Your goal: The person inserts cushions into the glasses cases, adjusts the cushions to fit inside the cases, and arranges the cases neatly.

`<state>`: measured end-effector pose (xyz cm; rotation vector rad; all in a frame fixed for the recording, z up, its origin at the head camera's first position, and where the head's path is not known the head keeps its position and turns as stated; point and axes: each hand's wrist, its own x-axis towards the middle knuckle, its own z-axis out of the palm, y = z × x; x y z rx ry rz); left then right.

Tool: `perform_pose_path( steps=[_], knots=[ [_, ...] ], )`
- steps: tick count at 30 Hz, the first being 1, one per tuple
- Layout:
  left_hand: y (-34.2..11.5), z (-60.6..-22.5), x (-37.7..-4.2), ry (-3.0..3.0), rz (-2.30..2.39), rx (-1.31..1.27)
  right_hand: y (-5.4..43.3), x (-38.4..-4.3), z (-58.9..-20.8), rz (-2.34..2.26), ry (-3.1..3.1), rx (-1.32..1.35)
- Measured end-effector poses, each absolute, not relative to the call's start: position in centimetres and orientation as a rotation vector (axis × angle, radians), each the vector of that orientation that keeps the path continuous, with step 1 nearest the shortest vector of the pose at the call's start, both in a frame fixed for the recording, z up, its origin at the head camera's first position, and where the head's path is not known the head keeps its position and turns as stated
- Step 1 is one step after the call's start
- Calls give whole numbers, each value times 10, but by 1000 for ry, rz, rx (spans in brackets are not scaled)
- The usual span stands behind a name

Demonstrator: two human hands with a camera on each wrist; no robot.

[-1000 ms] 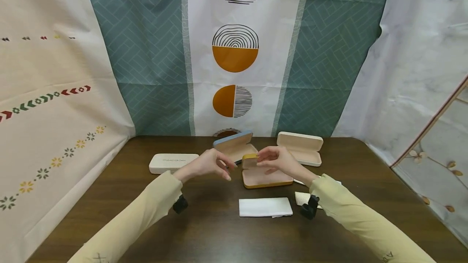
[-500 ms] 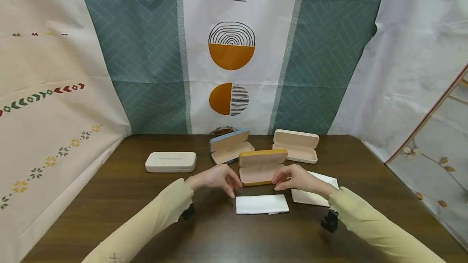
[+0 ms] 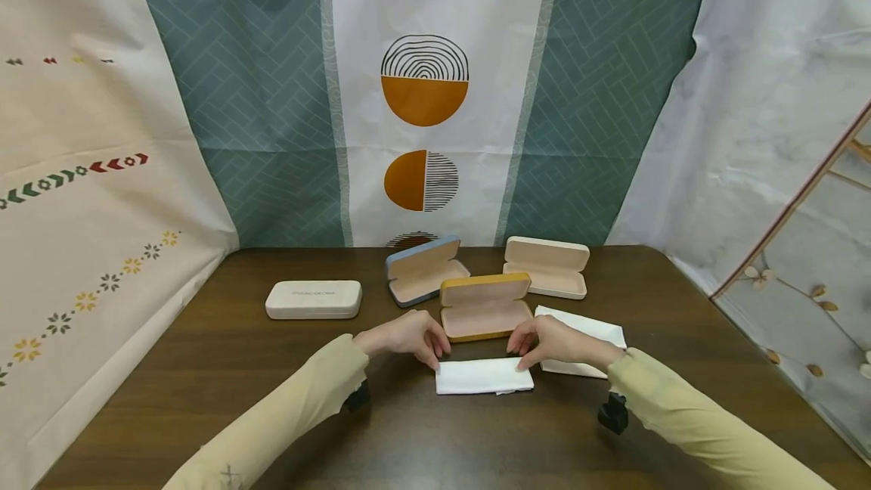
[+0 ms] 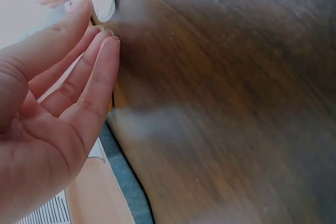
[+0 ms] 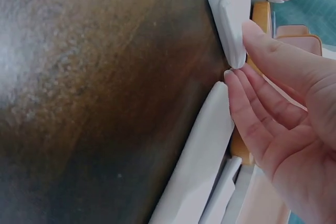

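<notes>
Four cases (image 3: 313, 299), three cloths (image 3: 485, 377), two hands (image 3: 410, 333)

Toward the far left corner of the brown table (image 3: 170, 384), a closed white case (image 3: 313, 301) is placed. Near the far edge, a blue case (image 3: 427, 272) and a cream case (image 3: 546, 269) are set with lids raised. That edge is backed by a patterned hanging (image 3: 425, 136).

A dark wooden table (image 3: 204, 369) spreads out toward six o'clock, a soft sheen (image 3: 469, 441) on its near side. At twelve I see a teal drape (image 3: 592, 112) with a white band (image 3: 490, 119) down its middle, printed with orange and black discs (image 3: 425, 102). A cream drape (image 3: 88, 119) slopes at ten, yellow and green flowers (image 3: 85, 302) near nine. Toward three hangs a marbled drape (image 3: 748, 119), leafy sprigs (image 3: 827, 305) below its slanting stripe (image 3: 791, 204).
</notes>
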<state>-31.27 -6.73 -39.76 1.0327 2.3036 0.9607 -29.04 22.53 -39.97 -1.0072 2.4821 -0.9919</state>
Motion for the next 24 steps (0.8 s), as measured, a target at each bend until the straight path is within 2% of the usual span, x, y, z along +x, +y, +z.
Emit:
perform_pose_path(
  steps=[24],
  knots=[
    [-60,-402,-305,2349,842,1015,223,-290,-401,-966,2451,-1003]
  ],
)
